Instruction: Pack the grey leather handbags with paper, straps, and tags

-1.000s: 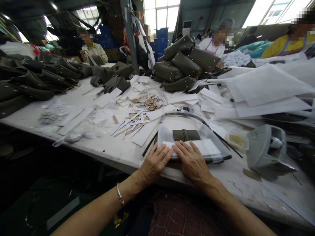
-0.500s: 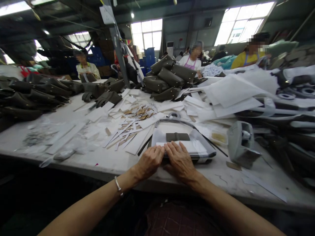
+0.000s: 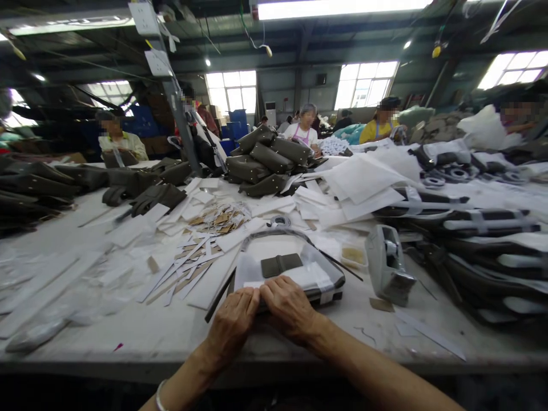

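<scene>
A dark bag [image 3: 280,265] lies flat before me, with white wrapping [image 3: 314,274] across its front and an arched handle [image 3: 276,233] at its far side. My left hand [image 3: 234,317] is closed over the wrapping's near edge, fingers bent and pressed together. Beside it, nearly touching, my right hand [image 3: 287,305] curls its fingers over the same edge; its thumb is hidden below. A strip of clear tape appears to cross the bag's right corner.
A tape dispenser [image 3: 389,265] stands right of the bag, near a small clear tub [image 3: 354,256]. Paper strips [image 3: 184,265] lie to the left. Dark bags [image 3: 268,160] are heaped behind, and wrapped ones [image 3: 483,257] are stacked at right. Several people work across the table.
My view has turned right and tilted up, so the scene sits further left and lower. Both hands stay at the wrapping's near edge; my right fingers look more bent.
</scene>
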### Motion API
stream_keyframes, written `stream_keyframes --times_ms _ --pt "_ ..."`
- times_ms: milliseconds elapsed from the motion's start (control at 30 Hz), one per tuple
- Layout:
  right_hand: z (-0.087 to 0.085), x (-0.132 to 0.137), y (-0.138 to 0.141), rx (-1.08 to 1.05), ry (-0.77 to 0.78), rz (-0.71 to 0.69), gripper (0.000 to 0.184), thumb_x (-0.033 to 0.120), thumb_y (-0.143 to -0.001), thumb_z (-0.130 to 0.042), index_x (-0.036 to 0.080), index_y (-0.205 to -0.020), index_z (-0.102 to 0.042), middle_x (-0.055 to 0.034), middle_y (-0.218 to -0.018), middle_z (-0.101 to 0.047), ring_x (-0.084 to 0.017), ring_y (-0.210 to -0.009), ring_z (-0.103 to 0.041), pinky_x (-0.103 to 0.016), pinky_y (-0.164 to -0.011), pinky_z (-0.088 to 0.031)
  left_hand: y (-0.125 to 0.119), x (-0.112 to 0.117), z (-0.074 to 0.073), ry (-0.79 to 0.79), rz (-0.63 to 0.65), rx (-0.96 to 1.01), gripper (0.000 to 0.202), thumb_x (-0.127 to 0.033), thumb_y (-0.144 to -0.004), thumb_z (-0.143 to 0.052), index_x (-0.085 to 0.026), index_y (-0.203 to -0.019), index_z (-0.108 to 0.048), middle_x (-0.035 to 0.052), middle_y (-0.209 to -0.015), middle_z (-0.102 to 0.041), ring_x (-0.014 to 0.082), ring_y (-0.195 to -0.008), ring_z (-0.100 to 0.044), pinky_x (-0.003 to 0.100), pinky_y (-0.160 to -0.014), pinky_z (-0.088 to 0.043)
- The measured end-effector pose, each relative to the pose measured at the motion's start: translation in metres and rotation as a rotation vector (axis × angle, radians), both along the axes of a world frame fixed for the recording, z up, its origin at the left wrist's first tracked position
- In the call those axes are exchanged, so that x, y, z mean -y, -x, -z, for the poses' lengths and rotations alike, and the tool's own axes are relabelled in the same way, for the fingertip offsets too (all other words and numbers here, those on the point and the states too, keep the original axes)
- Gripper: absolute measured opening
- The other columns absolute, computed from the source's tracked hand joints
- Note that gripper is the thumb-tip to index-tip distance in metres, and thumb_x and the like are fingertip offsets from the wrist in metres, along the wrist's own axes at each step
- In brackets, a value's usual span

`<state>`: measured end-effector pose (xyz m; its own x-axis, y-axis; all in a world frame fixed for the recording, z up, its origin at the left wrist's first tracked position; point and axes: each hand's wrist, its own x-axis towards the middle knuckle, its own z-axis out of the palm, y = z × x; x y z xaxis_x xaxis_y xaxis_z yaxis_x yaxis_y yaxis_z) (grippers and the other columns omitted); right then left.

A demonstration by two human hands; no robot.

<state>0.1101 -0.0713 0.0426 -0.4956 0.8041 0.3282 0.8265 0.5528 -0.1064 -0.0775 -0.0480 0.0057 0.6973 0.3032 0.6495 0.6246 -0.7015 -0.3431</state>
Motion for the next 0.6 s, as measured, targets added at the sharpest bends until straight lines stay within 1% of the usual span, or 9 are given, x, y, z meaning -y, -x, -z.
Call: stream_keyframes --times_ms 67,100,167,233,300,367,433,500,600 --pt "-0.015 0.002 -0.022 -0.143 0.035 -0.034 0.02 0.029 -0.088 -0.062 0.019 -0.105 -0.06 -0.0067 -0.104 -0.069 -0.022 -0.095 -0.063 -0.033 -0.084 -0.048 0.006 0.001 0.002 0.014 0.027 0.041 0.034 -0.008 -0.098 -0.032 -0.009 -0.116 -0.06 0.0112 -0.101 -0.069 0.0215 -0.092 -0.064 0.034 -0.083 -0.051" --pt "-0.024 0.001 -0.038 -0.227 0.023 -0.009 0.024 0.03 -0.09 -0.06 0.02 -0.112 -0.059 -0.0063 -0.109 -0.068 -0.021 -0.1 -0.063 -0.032 -0.087 -0.048 0.01 0.003 0.002 0.025 0.029 0.063 0.033 -0.007 -0.098 -0.033 -0.01 -0.115 -0.061 0.0106 -0.101 -0.069 0.0212 -0.092 -0.064 0.034 -0.084 -0.05" --pt "-0.037 -0.007 -0.081 -0.333 -0.07 0.182 0.026 0.029 -0.097 -0.049 0.021 -0.12 -0.058 -0.0074 -0.117 -0.067 -0.02 -0.108 -0.061 -0.031 -0.095 -0.046 0.02 0.008 0.005 0.058 0.025 0.096 0.032 -0.007 -0.097 -0.037 -0.011 -0.116 -0.062 0.0098 -0.105 -0.07 0.0208 -0.097 -0.064 0.034 -0.088 -0.048" --pt "-0.039 -0.019 -0.128 -0.258 -0.125 0.483 0.029 0.03 -0.099 -0.043 0.018 -0.12 -0.059 -0.0107 -0.121 -0.066 -0.023 -0.111 -0.061 -0.035 -0.096 -0.046 0.03 0.015 0.008 0.093 0.023 0.121 0.032 -0.007 -0.097 -0.039 -0.012 -0.118 -0.063 0.0096 -0.109 -0.069 0.0206 -0.103 -0.063 0.033 -0.094 -0.046" --pt "-0.027 -0.033 -0.168 0.0 -0.046 0.692 0.034 0.031 -0.097 -0.045 0.013 -0.121 -0.061 -0.0169 -0.126 -0.063 -0.03 -0.116 -0.058 -0.042 -0.097 -0.044 0.038 0.021 0.012 0.138 0.009 0.144 0.036 -0.005 -0.096 -0.039 -0.013 -0.121 -0.063 0.0095 -0.114 -0.069 0.0205 -0.109 -0.062 0.033 -0.099 -0.044" --pt "-0.004 -0.042 -0.195 0.225 0.079 0.787 0.033 0.033 -0.093 -0.052 0.012 -0.114 -0.066 -0.0202 -0.133 -0.06 -0.035 -0.124 -0.053 -0.048 -0.103 -0.039 0.043 0.025 0.017 0.181 -0.011 0.168 0.039 -0.003 -0.095 -0.038 -0.014 -0.124 -0.062 0.0091 -0.117 -0.068 0.0204 -0.113 -0.061 0.033 -0.102 -0.042" --pt "0.022 -0.045 -0.208 0.338 0.17 0.785 0.027 0.03 -0.091 -0.055 0.014 -0.107 -0.07 -0.0202 -0.139 -0.055 -0.036 -0.129 -0.049 -0.052 -0.106 -0.035 0.044 0.027 0.02 0.212 -0.024 0.194 0.039 -0.003 -0.095 -0.039 -0.015 -0.125 -0.061 0.0085 -0.118 -0.068 0.0202 -0.115 -0.06 0.033 -0.104 -0.041" --pt "0.039 -0.044 -0.214 0.396 0.194 0.758 0.025 0.024 -0.09 -0.054 0.015 -0.106 -0.071 -0.019 -0.144 -0.052 -0.034 -0.132 -0.047 -0.052 -0.106 -0.033 0.042 0.028 0.022 0.22 -0.024 0.213 0.039 -0.004 -0.095 -0.04 -0.015 -0.126 -0.062 0.0085 -0.118 -0.068 0.0199 -0.116 -0.06 0.032 -0.105 -0.041" --pt "0.041 -0.043 -0.216 0.438 0.15 0.757 0.024 0.024 -0.087 -0.056 0.016 -0.102 -0.073 -0.0181 -0.141 -0.055 -0.034 -0.131 -0.047 -0.052 -0.106 -0.031 0.039 0.028 0.021 0.225 -0.022 0.222 0.038 -0.003 -0.095 -0.041 -0.014 -0.126 -0.062 0.0093 -0.119 -0.068 0.0203 -0.117 -0.059 0.033 -0.106 -0.04"
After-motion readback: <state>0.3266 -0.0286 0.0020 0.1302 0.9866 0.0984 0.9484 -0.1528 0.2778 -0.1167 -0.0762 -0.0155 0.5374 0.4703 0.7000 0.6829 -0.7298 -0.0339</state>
